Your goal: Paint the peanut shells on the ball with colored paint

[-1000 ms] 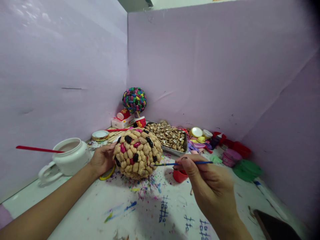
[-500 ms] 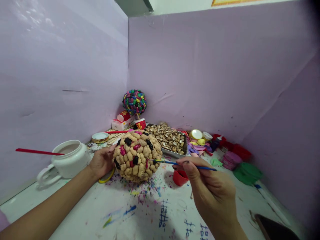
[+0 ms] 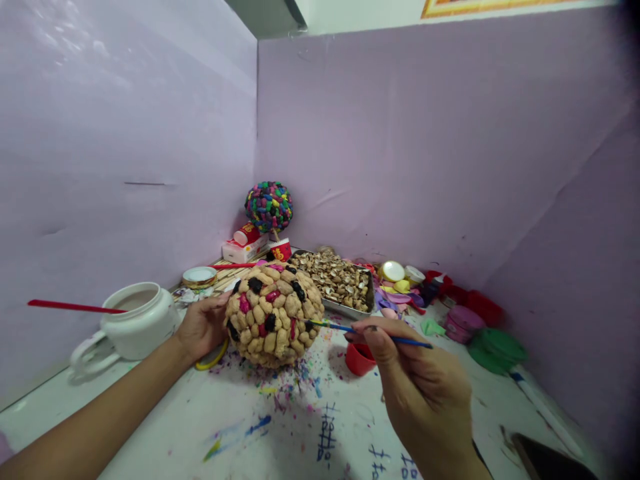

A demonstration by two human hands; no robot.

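A ball covered in peanut shells (image 3: 277, 330) sits on the paint-specked table, mostly plain tan with several shells painted black or magenta. My left hand (image 3: 204, 327) holds it from its left side, the fingertips hidden behind the ball. Pinched in my right hand (image 3: 420, 380) is a blue paintbrush (image 3: 345, 327), whose tip meets a narrow magenta shell on the ball's right front. Just left of that hand, below the brush, stands a small red cup (image 3: 359, 360); its contents cannot be made out.
A white mug (image 3: 140, 327) holding a red stick stands at left. Behind the ball are a metal tray (image 3: 371, 293) of peanut shells and a multicoloured ball (image 3: 270, 207) on a stick. Balloons (image 3: 395, 299) and a green container (image 3: 497, 350) lie at right, a dark flat object (image 3: 547, 457) nearer.
The brush and both hands keep nearly the same pose, with the tip still at the magenta shell. The whole view has shifted very slightly.
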